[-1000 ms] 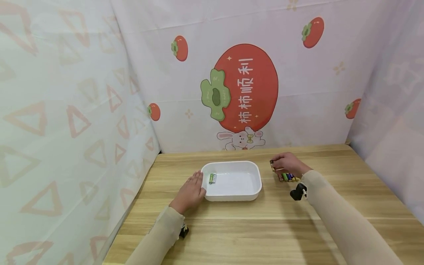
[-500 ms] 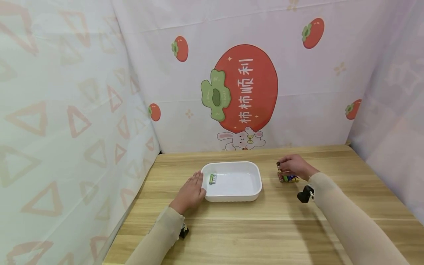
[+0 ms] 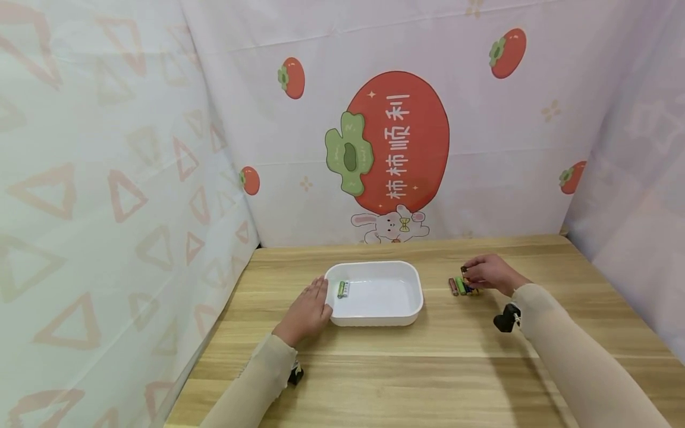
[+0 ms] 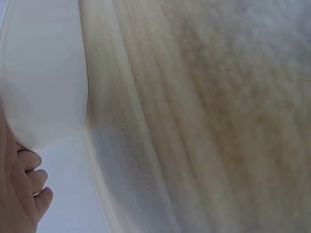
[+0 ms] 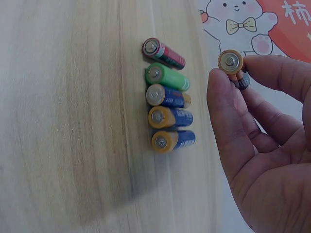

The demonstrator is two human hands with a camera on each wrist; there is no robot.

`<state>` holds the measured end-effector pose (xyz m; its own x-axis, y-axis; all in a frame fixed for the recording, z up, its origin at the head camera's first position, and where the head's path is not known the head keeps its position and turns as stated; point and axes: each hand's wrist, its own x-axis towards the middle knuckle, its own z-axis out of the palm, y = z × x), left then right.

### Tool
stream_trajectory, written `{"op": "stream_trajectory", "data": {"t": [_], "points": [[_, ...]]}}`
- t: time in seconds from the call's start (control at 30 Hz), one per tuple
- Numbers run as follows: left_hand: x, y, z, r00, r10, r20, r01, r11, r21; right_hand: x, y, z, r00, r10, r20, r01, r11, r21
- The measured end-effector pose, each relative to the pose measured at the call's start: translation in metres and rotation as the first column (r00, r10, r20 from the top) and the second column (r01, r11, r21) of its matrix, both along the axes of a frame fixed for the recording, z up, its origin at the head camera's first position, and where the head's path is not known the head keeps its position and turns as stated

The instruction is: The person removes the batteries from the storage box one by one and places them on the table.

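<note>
My right hand [image 3: 493,274] pinches a black-and-copper battery [image 5: 230,61] between thumb and index finger, held above the table. Under and beside it lies a row of batteries: a red one [image 5: 167,54], a green one [image 5: 170,77] and several blue ones [image 5: 170,97], some with gold ends. The left hand [image 3: 305,312] rests with its fingers straight along the left side of a white tray [image 3: 377,321]. Inside that tray, near its left wall, lies a small green battery [image 3: 342,289] with something whitish right beside it, too small to tell. The left wrist view shows fingertips [image 4: 43,200] at the tray wall.
A wooden table [image 3: 374,380] carries everything. Behind it hangs a white cloth [image 3: 299,137] with persimmon prints, and another patterned cloth [image 3: 123,238] closes off the left side. Black wrist cameras sit under both sleeves.
My right hand has shifted right and slightly nearer with the black-and-copper battery, uncovering the red and green batteries of the row. The left hand and the tray have stayed put.
</note>
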<state>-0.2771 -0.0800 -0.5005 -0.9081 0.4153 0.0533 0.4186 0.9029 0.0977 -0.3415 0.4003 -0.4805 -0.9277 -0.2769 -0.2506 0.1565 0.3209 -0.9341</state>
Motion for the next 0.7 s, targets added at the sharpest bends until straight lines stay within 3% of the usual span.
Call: {"op": "stream_trajectory", "data": {"t": [0.7], "points": [[-0.005, -0.013, -0.005, 0.998, -0.050, -0.044, 0.051, 0.999, 0.017, 0.014, 0.019, -0.022, 0.991, -0.114, 0.064, 0.113, 0.993, 0.021]]}}
